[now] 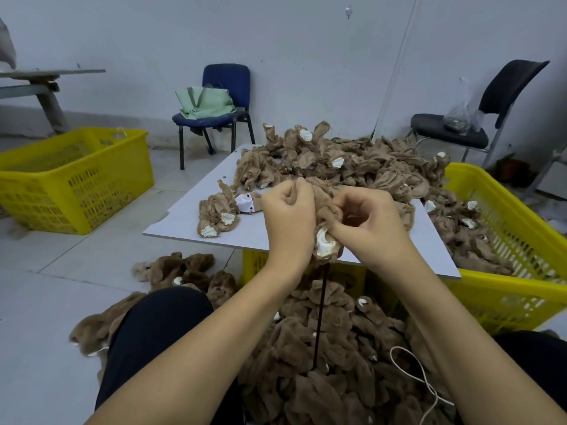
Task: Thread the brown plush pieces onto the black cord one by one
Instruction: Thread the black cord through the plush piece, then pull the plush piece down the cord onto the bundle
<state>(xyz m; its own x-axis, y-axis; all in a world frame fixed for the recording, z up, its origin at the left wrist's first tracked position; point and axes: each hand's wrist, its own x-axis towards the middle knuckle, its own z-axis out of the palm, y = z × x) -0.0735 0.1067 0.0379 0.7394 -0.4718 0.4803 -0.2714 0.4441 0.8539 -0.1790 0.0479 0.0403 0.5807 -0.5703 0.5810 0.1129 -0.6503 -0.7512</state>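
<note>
Head view looks down on a flat pale grey board (pixel 196 223) serving as a tabletop, and beyond the grip a large heap of brown plush pieces (pixel 343 167) sprawls across it, soft, crumpled and furry with small white fabric patches showing. Right of the grip a yellow slotted plastic basket (pixel 506 289) holds more of the same pieces, and a second yellow slotted basket (pixel 73 179) stands on the floor well to the left. Below the grip, in the person's lap, lies a dense mass of threaded brown plush (pixel 337 348).

From that mass a thin black cord (pixel 319 326) rises nearly straight up, its long axis vertical, and runs into the underside of the brown plush piece held between the hands (pixel 326 228). That piece is a limp, fuzzy bundle hanging lengthwise along the cord, white lining turned downward.

Left hand (pixel 288 219) is curled tight, fingers and thumb pinching the upper end of the piece. Right hand (pixel 374 228) is curled too, fingers pinching the piece's lower right side beside the white lining. Just left of the grip a smaller loose cluster of plush with a white patch (pixel 221 214) rests on the board.
</note>
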